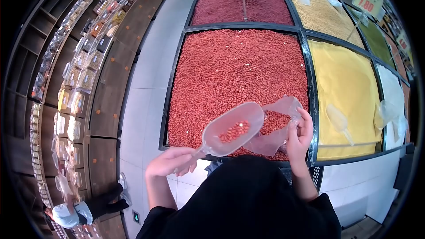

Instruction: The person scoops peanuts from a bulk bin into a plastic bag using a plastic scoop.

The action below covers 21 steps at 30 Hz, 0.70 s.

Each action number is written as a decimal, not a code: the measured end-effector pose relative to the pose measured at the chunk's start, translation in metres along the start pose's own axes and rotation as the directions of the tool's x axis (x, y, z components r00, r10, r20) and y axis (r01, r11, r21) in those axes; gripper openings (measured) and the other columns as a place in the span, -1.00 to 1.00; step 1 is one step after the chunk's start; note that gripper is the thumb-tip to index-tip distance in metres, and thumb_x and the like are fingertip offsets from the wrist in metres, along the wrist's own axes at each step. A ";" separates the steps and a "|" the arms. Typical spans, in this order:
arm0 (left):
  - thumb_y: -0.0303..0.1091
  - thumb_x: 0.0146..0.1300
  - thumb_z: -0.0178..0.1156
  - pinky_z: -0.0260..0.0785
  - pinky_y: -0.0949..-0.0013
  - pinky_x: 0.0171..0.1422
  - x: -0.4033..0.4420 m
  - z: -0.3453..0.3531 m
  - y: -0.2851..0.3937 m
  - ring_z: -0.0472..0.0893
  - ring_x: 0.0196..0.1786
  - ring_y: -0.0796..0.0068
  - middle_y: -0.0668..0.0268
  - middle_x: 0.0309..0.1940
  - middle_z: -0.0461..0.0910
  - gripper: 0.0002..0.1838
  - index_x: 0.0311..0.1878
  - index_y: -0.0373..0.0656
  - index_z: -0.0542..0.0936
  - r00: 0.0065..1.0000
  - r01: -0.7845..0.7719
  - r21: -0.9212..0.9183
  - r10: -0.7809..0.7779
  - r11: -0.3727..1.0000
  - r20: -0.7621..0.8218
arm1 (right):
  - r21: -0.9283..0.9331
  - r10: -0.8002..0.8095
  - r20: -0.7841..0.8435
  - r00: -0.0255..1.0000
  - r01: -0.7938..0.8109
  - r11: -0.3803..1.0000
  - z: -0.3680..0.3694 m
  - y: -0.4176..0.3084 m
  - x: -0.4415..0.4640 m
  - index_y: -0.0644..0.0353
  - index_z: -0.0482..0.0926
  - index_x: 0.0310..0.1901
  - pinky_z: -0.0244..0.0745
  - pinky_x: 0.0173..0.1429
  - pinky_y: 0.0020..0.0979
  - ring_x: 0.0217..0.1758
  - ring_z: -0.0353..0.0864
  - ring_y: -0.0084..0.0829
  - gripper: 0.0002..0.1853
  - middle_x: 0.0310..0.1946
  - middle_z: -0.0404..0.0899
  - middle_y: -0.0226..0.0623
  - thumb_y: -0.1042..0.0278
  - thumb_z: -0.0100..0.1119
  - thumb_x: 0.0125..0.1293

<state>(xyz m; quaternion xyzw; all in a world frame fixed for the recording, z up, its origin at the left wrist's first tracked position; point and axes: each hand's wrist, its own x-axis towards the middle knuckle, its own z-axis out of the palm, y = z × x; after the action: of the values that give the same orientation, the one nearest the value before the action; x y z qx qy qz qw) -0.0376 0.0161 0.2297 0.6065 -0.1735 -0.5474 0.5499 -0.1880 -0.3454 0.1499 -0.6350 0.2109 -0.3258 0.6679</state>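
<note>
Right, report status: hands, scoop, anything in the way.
Left hand gripping scoop, red nuts inside. Right hand holding clear plastic bag. Scoop right beside bag; no obstruction visible between them.

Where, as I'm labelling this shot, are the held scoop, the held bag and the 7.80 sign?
Held scoop (240,113), head view: bare inside of the bowl.
Held bag (269,143), head view: lower film.
7.80 sign (367,0), head view: printed face.

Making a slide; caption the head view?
Left grip holds a translucent plastic scoop of small red kernels beside a clear plastic bag.
</note>
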 end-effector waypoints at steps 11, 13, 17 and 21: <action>-0.17 0.63 -0.02 0.35 0.52 -0.46 0.069 0.062 0.021 0.49 -0.54 0.69 0.41 -0.40 0.61 -0.65 0.05 -0.25 0.63 0.996 0.085 0.274 -0.074 0.958 -0.051 | 0.048 -0.031 -0.015 0.999 0.032 0.998 -0.003 -0.001 -0.005 0.28 0.34 0.39 0.24 -0.29 -0.71 -0.38 0.37 -0.80 -0.48 -0.30 0.47 -0.51 0.73 0.03 0.41; -0.20 0.61 0.02 0.40 0.51 -0.39 0.082 0.070 0.022 0.53 -0.49 0.68 0.44 -0.41 0.63 -0.67 0.10 -0.22 0.65 0.991 0.115 0.424 -0.072 0.898 -0.115 | 0.036 -0.042 -0.021 0.999 0.043 0.998 -0.002 -0.001 -0.005 0.27 0.34 0.40 0.23 -0.34 -0.72 -0.42 0.35 -0.80 -0.49 -0.33 0.45 -0.53 0.70 0.03 0.43; -0.21 0.54 0.09 0.46 0.29 -0.28 0.099 0.081 0.018 0.60 -0.46 0.46 0.30 -0.49 0.61 -0.70 0.08 -0.22 0.65 0.984 -0.015 0.653 0.126 0.757 -0.123 | 0.016 -0.037 -0.047 0.998 0.038 0.999 0.000 -0.006 -0.007 0.27 0.35 0.40 0.23 -0.38 -0.72 -0.46 0.35 -0.80 -0.50 -0.36 0.43 -0.54 0.67 0.04 0.44; -0.19 0.50 0.10 0.47 0.04 -0.17 0.106 0.095 0.033 0.67 -0.32 -0.10 -0.03 -0.42 0.65 -0.70 -0.06 -0.26 0.62 0.978 -0.006 0.698 0.148 0.716 -0.144 | 0.029 -0.050 -0.040 0.998 0.051 0.998 -0.001 -0.007 -0.006 0.28 0.35 0.39 0.23 -0.37 -0.72 -0.45 0.35 -0.80 -0.50 -0.36 0.43 -0.54 0.67 0.03 0.44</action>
<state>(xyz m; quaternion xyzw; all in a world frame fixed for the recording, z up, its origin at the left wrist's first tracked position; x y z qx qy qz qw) -0.0699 -0.1262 0.2270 0.8094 -0.3379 -0.3590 0.3191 -0.1945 -0.3415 0.1557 -0.6235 0.2031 -0.3580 0.6647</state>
